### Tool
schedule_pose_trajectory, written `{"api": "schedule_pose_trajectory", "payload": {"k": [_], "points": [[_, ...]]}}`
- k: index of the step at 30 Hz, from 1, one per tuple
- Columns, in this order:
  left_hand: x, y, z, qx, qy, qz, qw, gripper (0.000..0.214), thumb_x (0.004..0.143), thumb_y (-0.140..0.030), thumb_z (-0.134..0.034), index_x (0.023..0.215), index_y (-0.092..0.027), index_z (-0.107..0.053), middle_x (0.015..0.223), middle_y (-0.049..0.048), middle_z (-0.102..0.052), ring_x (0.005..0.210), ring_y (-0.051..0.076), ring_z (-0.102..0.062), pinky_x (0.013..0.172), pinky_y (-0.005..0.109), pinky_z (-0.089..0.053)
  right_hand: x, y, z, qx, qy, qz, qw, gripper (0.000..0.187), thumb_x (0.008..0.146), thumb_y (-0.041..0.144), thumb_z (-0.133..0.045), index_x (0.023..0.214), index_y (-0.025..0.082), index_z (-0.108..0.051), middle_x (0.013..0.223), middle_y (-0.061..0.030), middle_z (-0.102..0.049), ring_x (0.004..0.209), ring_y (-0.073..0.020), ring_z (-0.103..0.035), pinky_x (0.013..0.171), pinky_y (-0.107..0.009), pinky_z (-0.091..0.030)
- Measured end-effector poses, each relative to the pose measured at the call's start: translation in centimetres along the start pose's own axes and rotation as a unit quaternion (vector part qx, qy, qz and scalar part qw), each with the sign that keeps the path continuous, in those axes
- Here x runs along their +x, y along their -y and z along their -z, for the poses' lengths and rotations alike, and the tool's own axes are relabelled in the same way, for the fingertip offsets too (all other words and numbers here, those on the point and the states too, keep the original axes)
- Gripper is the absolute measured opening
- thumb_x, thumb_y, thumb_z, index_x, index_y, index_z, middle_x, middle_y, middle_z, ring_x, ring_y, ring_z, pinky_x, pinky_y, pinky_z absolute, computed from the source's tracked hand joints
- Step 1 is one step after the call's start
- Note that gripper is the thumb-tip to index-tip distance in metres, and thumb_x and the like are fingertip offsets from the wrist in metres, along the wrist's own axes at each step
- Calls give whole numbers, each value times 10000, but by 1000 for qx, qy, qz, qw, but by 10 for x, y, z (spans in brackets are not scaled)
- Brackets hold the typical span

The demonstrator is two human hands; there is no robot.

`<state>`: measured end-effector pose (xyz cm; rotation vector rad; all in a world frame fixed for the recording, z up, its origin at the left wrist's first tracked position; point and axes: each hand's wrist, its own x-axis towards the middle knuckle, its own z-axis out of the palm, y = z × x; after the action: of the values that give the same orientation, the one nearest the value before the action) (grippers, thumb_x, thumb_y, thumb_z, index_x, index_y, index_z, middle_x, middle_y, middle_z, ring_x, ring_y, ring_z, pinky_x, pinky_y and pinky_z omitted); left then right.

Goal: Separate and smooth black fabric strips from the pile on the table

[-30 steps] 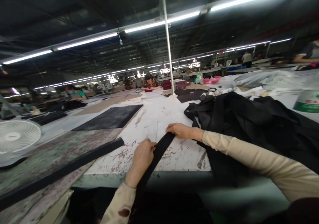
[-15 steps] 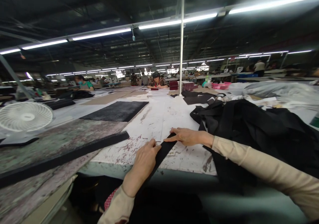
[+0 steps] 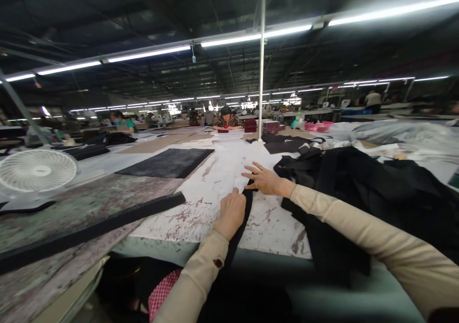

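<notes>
A narrow black fabric strip [image 3: 241,234] runs from the stained white tabletop [image 3: 204,213] down over its front edge towards my body. My left hand [image 3: 232,213] is closed along the strip's left side, its fingers curled round the fabric and partly hidden. Beyond it, my right hand [image 3: 266,179] has its fingers spread, and its thumb side touches the strip's far end. To the right of that hand lies a large heap of black fabric [image 3: 358,189], part of which hangs over the table edge.
A long black strip [image 3: 107,227] lies on the stained board at left, with a dark rectangular sheet [image 3: 168,162] behind it. A white fan [image 3: 38,170] stands far left. A thin pole [image 3: 261,74] rises from the table. Across it sits a person [image 3: 226,119] near dark red stacks [image 3: 250,125].
My left hand has moved forward and right along the strip, its fingers now curled tighter. My right hand has shifted slightly forward and its fingers have spread.
</notes>
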<state>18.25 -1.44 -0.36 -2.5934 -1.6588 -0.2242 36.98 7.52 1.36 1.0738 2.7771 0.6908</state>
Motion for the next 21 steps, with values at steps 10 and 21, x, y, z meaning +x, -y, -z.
{"api": "schedule_pose_trajectory", "payload": {"k": [10,21], "points": [[6,1,-4,-6,6,1,1000,351,857,-26,-331,1038,-177,-591,1136,105,-537,1014,205,-588,831,322,-446,2,1,2,175,-45,-84,980,480,799,24,-445,1193,213,-644,1166,-59,-661,1037,-176,-625,911,-263,-460],[-42,18,6,-24,-17,37,999,262,920,-190,-391,990,-215,-642,1013,46,-600,917,172,-612,743,269,-436,-9,8,-20,290,-9,-35,956,615,687,-80,-408,1232,119,-611,1313,-131,-555,1198,-204,-535,1008,-287,-398]]}}
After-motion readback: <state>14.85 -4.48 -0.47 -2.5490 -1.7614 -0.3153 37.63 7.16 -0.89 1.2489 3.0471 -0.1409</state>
